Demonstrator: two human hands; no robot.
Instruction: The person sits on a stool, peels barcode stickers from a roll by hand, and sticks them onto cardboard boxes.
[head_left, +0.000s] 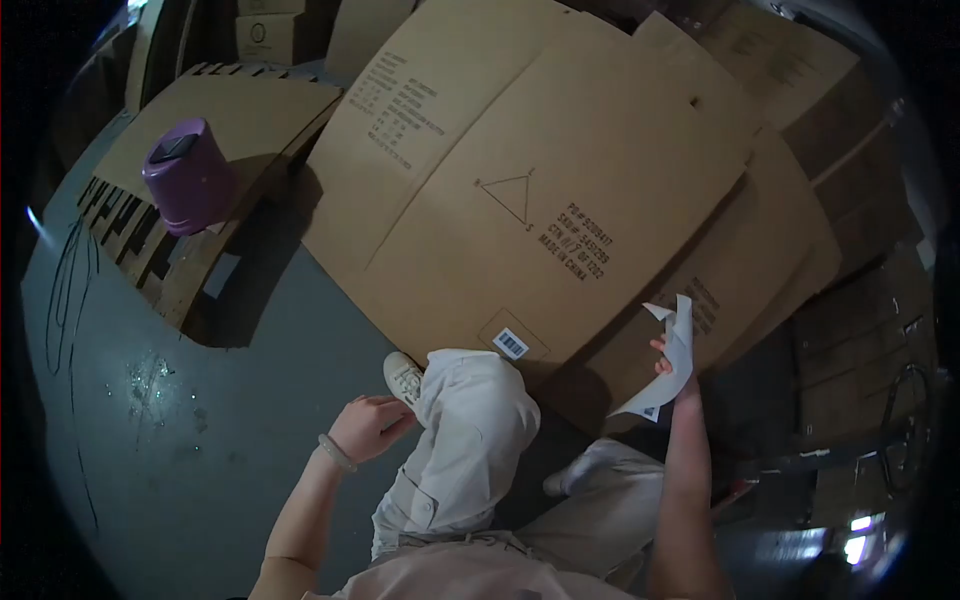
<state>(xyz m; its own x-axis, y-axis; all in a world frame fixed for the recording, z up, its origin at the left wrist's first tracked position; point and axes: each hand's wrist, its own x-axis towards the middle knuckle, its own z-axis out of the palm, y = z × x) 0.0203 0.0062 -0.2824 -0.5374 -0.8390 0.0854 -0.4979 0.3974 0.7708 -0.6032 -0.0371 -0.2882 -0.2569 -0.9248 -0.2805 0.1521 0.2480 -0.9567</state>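
My right hand (664, 362) is closed around a curled white paper sheet (678, 350), held over the lower right part of the cardboard. Beside my bent knee, my left hand (375, 425) hangs over the grey floor with its fingers near the white shoe (403, 380); it holds nothing that I can see. In front of me lies a large flattened cardboard box (450, 200) with black print and a triangle mark. A small barcode label (510, 343) is on its near edge.
A purple bucket (190, 185) with a dark object on top stands on a cardboard-covered wooden pallet (185, 290) at the left. Thin black straps (72, 300) lie on the floor. Stacked cartons (865, 340) line the right side, and more boxes (268, 38) are at the back.
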